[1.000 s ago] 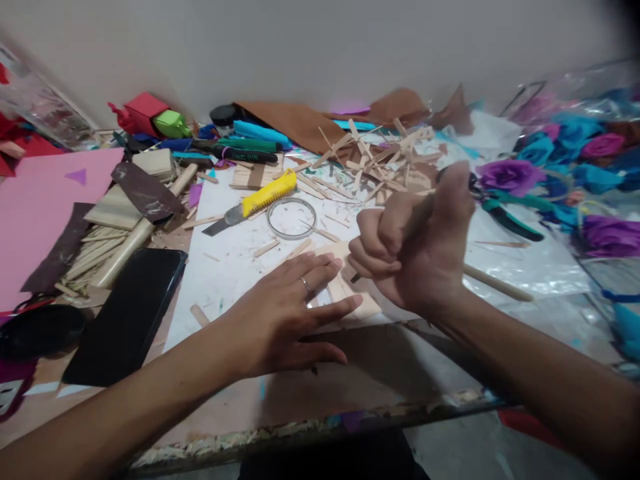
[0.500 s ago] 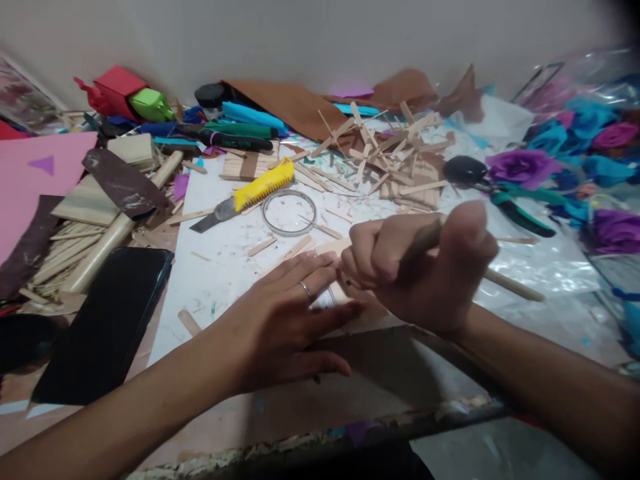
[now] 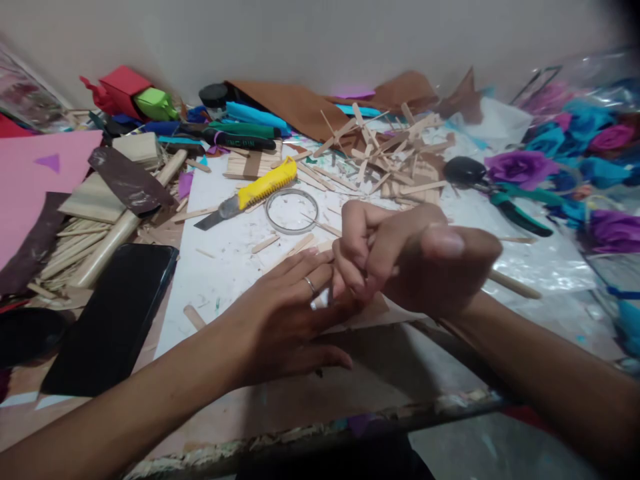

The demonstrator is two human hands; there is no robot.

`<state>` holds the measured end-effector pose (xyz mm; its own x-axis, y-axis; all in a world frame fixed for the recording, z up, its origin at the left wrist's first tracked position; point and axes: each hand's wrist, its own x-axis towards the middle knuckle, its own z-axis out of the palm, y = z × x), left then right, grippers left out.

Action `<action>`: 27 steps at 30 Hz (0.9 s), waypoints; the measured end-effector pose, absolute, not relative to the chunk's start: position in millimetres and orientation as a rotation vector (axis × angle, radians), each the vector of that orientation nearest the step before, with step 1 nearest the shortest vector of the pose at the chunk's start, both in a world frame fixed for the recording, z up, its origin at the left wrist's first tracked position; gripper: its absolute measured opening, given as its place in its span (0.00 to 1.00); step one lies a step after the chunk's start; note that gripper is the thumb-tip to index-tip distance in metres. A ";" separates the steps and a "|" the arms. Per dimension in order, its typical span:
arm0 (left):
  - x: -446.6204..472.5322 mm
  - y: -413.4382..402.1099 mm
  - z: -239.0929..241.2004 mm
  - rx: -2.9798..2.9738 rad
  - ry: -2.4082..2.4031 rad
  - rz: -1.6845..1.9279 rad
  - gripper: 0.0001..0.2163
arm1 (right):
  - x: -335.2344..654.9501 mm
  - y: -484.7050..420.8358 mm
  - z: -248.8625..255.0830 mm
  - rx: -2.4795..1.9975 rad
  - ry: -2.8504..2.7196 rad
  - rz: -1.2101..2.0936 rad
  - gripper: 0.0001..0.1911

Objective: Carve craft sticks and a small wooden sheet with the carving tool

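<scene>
My left hand lies palm down with its fingers stretched out, a ring on one of them. Its fingertips rest by a pale wooden piece on the white sheet. Over those fingertips is my right hand, its fingers curled in and its thumb raised toward me. Whatever the curled fingers hold, if anything, is hidden. Just beyond the hands are a roll of clear tape, seen as a ring, and a yellow utility knife with its blade out.
Wooden craft sticks are heaped behind the hands. A black phone lies at left near a wooden rod. Green-handled pliers and paper flowers are at right. The table edge runs close in front.
My right hand has turned, with its thumb tipping down toward me and its curled fingers shifting slightly left over the left fingertips. My left hand stays almost in place.
</scene>
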<state>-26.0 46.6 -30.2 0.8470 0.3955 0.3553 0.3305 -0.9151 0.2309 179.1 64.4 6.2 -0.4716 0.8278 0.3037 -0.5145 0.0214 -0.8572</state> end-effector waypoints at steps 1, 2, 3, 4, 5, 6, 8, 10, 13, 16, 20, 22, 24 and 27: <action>-26.2 46.6 -30.6 2.863 0.568 0.606 0.30 | 179.5 64.9 5.7 -0.350 -1.255 1.659 0.22; -26.4 46.7 -30.9 2.854 0.563 0.604 0.30 | 180.0 65.3 5.5 -0.341 -1.254 1.667 0.21; -26.7 46.9 -31.1 2.840 0.555 0.594 0.30 | 180.7 65.8 5.6 -0.331 -1.254 1.676 0.21; -27.0 47.2 -31.2 2.824 0.545 0.583 0.29 | 181.5 66.2 6.0 -0.332 -1.265 1.692 0.21; -27.3 47.6 -31.3 2.811 0.540 0.572 0.29 | 182.4 66.7 6.7 -0.344 -1.277 1.714 0.22; -27.4 47.9 -31.4 2.803 0.537 0.564 0.30 | 183.5 67.2 7.7 -0.365 -1.281 1.738 0.23; -27.3 48.3 -31.6 2.799 0.545 0.557 0.30 | 185.3 68.2 9.5 -0.381 -1.294 1.796 0.26; -26.9 48.2 -31.9 2.795 0.552 0.552 0.29 | 186.2 68.8 10.3 -0.358 -1.308 1.854 0.26; -26.6 46.9 -32.4 2.777 0.556 0.556 0.29 | 185.6 68.5 9.6 -0.327 -1.263 1.883 0.26; -27.3 45.3 -32.2 2.770 0.587 0.534 0.29 | 184.2 66.7 9.4 -0.369 -1.227 1.860 0.28; -28.2 44.9 -31.7 2.766 0.588 0.518 0.29 | 183.4 63.4 10.8 -0.391 -1.249 1.828 0.30; -28.4 45.4 -31.4 2.759 0.587 0.531 0.29 | 183.5 62.2 11.4 -0.418 -1.233 1.811 0.30; -28.4 46.1 -31.0 2.758 0.587 0.521 0.28 | 184.1 61.6 11.3 -0.409 -1.243 1.810 0.30; -28.5 46.8 -30.4 2.777 0.589 0.498 0.28 | 185.6 61.7 10.5 -0.411 -1.266 1.815 0.31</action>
<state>-28.5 46.8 -30.4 0.8592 0.4316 0.2747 0.3430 -0.8843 0.3167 185.6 61.7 10.5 -0.5745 0.7943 0.1975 -0.4594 -0.1133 -0.8810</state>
